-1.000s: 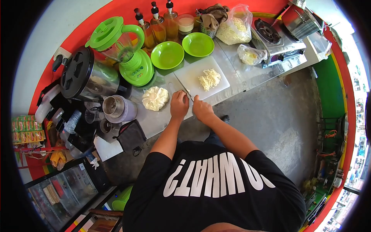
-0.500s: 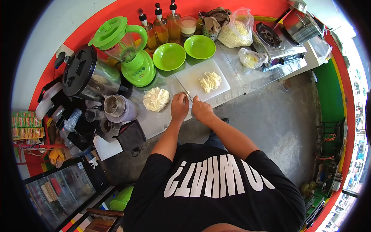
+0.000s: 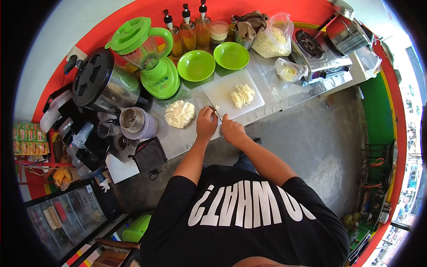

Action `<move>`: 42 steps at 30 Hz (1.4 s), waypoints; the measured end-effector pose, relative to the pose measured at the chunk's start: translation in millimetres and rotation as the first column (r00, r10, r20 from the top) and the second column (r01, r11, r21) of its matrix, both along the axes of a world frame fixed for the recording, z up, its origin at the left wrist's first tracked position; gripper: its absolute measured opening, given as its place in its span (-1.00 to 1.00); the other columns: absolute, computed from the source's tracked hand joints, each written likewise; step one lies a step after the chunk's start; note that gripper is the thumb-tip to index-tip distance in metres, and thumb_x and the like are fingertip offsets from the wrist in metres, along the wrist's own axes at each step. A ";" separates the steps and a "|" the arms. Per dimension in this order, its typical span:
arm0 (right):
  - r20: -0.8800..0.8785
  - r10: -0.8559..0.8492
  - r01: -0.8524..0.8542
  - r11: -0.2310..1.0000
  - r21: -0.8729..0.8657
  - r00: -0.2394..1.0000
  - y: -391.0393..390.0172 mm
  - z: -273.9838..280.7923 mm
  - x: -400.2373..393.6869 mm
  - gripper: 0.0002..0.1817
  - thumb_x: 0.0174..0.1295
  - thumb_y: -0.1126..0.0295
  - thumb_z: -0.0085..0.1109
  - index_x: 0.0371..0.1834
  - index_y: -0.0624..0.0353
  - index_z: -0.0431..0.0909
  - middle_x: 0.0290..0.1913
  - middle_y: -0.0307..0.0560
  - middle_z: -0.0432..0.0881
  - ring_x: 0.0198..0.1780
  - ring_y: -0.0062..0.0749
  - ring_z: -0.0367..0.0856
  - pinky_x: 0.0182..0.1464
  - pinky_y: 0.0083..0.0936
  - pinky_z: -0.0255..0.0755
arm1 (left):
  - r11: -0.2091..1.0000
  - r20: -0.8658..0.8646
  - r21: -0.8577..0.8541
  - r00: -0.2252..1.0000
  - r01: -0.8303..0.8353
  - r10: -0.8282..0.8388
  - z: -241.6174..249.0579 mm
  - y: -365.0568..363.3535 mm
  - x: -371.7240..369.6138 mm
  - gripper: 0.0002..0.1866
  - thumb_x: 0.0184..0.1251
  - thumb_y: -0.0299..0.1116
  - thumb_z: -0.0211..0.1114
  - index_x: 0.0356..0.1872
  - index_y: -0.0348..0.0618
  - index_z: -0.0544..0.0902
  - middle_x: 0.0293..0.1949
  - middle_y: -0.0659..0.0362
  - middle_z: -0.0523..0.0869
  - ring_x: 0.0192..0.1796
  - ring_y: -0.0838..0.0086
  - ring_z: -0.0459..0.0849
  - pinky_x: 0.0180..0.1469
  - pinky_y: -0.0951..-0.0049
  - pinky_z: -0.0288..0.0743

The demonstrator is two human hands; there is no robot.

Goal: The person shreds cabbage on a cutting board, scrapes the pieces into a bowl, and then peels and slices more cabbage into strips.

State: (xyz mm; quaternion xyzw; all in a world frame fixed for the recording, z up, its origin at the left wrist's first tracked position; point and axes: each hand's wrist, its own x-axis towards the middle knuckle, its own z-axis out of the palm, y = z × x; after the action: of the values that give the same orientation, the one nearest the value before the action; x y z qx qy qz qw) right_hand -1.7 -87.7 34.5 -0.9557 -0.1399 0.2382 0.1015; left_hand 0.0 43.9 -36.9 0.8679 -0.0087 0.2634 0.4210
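Note:
My right hand (image 3: pixel 232 131) is closed round the handle of a knife (image 3: pixel 218 115). The blade points up and left over the near left edge of the white cutting board (image 3: pixel 218 90). Beside the blade, my left hand (image 3: pixel 207 123) has its fingers curled at the board's edge; what they hold is mostly hidden. A small pale scrap (image 3: pixel 216 107) shows by its fingertips. Farther right on the board lies a heap of pale shreds (image 3: pixel 242 96), which look like cabbage. A cut pale cabbage (image 3: pixel 179 114) sits on the counter left of my left hand.
Two green bowls (image 3: pixel 196 65) stand behind the board, with a green blender (image 3: pixel 160 79) to their left. Pump bottles (image 3: pixel 188 35) line the wall. A bag of pale shreds (image 3: pixel 270 41) and a gas stove (image 3: pixel 321 57) are at right. A metal-topped container (image 3: pixel 138 123) stands left.
Both hands stay at nearly the same spot by the board's edge. The knife has shifted slightly, and more of its blade shows between the hands. The heap of shreds looks unchanged.

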 end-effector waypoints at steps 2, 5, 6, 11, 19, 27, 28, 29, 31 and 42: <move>0.007 -0.043 0.043 0.999 0.018 0.999 0.6 -8.5 -0.5 -0.71 0.33 0.52 0.12 0.04 0.30 0.28 -0.17 0.34 0.76 -0.07 0.20 0.80 -0.02 -0.07 0.67 | 1.000 0.003 0.016 1.000 -0.004 0.004 2.8 -0.6 0.5 -0.91 0.20 -0.57 0.29 -0.28 -0.27 0.59 -0.17 0.03 0.70 -0.04 0.05 0.67 0.00 0.14 0.56; -0.029 -0.054 0.055 0.998 0.019 0.998 1.5 -9.8 7.3 -0.67 0.28 0.54 0.16 0.04 0.30 0.28 -0.14 0.36 0.76 -0.06 0.21 0.79 -0.01 -0.07 0.66 | 1.000 -0.010 0.018 1.000 -0.011 0.011 4.5 0.2 -0.2 -0.91 0.20 -0.58 0.29 -0.28 -0.27 0.58 -0.17 0.02 0.70 -0.05 0.04 0.66 -0.01 0.14 0.56; -0.004 0.023 -0.023 1.000 -0.019 1.000 -0.4 -6.3 11.9 -0.68 0.33 0.50 0.14 0.07 0.32 0.30 -0.15 0.30 0.77 -0.07 0.13 0.81 -0.06 -0.12 0.69 | 1.000 -0.009 0.002 1.000 -0.004 0.004 4.2 0.3 -0.6 -0.91 0.20 -0.58 0.29 -0.28 -0.27 0.58 -0.17 0.01 0.69 -0.05 0.03 0.66 -0.01 0.14 0.56; -0.011 0.062 -0.062 0.998 -0.024 0.998 0.3 5.6 4.9 -0.64 0.28 0.53 0.16 0.07 0.34 0.28 -0.16 0.32 0.77 -0.05 0.20 0.79 -0.01 -0.06 0.66 | 0.998 -0.037 -0.060 0.999 0.004 -0.006 2.8 1.0 -0.9 -0.89 0.20 -0.58 0.30 -0.27 -0.28 0.58 -0.17 0.00 0.69 -0.06 0.02 0.66 -0.01 0.15 0.56; 0.030 -0.018 0.017 0.999 0.032 0.999 -2.5 -14.4 -0.7 -0.75 0.44 0.48 -0.09 0.11 0.31 0.29 -0.18 0.39 0.75 -0.07 0.24 0.78 0.00 0.02 0.65 | 0.998 -0.019 -0.056 1.000 0.004 -0.005 -5.0 2.1 -0.2 -0.89 0.21 -0.57 0.31 -0.25 -0.27 0.62 -0.14 0.01 0.69 -0.05 0.03 0.67 0.01 0.16 0.56; 0.029 -0.065 0.065 0.998 -0.001 0.997 -47.0 -13.6 4.4 -0.75 0.49 0.39 -0.09 0.12 0.27 0.32 -0.14 0.35 0.76 -0.08 0.23 0.78 -0.03 0.04 0.64 | 0.994 -0.092 0.032 0.990 -0.105 0.108 6.2 -5.5 -7.8 -0.92 0.23 -0.55 0.34 -0.27 -0.25 0.73 -0.14 0.04 0.70 -0.03 0.09 0.67 0.03 0.19 0.56; 0.012 -0.116 0.116 0.993 0.005 0.993 -51.4 -11.3 4.6 -0.76 0.50 0.37 -0.09 0.12 0.26 0.31 -0.14 0.37 0.75 -0.06 0.25 0.77 -0.01 0.07 0.63 | 0.988 -0.117 0.037 0.982 -0.147 0.150 6.9 -7.1 -9.0 -0.94 0.25 -0.54 0.34 -0.30 -0.27 0.74 -0.14 0.01 0.72 -0.07 0.08 0.68 0.03 0.18 0.55; 0.010 -0.109 0.109 0.994 0.005 0.994 -54.2 -8.7 4.9 -0.76 0.50 0.37 -0.09 0.12 0.26 0.31 -0.14 0.37 0.75 -0.06 0.25 0.77 -0.01 0.07 0.63 | 0.987 -0.119 0.037 0.980 -0.154 0.157 8.4 -9.1 -8.9 -0.94 0.25 -0.54 0.34 -0.30 -0.27 0.74 -0.14 0.01 0.72 -0.07 0.08 0.68 0.03 0.18 0.55; 0.031 -0.111 0.109 0.993 0.050 0.993 -55.1 0.7 9.4 -0.70 0.55 0.23 -0.07 0.09 0.25 0.33 -0.15 0.38 0.74 -0.06 0.29 0.75 -0.01 0.11 0.60 | 0.981 -0.190 0.090 0.964 -0.173 0.188 10.8 -11.1 -3.7 -0.94 0.22 -0.54 0.35 -0.32 -0.23 0.76 -0.18 0.03 0.74 -0.10 0.08 0.67 0.03 0.17 0.55; 0.067 0.094 -0.103 0.986 0.131 0.993 -36.5 11.7 -0.9 -0.62 0.60 0.10 -0.12 0.02 0.27 0.36 -0.29 0.31 0.75 -0.23 0.28 0.77 -0.14 0.10 0.61 | 0.966 -0.297 0.253 0.947 -0.044 0.121 21.9 -1.8 11.0 -0.90 0.21 -0.51 0.29 -0.37 -0.23 0.77 -0.35 -0.08 0.74 -0.23 -0.05 0.70 -0.13 0.03 0.56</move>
State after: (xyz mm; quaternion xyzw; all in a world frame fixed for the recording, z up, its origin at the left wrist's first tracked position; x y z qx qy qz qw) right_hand -2.6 -124.3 46.3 -0.9454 -0.2057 0.2041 0.1495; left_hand 11.0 42.1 -15.0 0.9431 0.0619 0.1383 0.2961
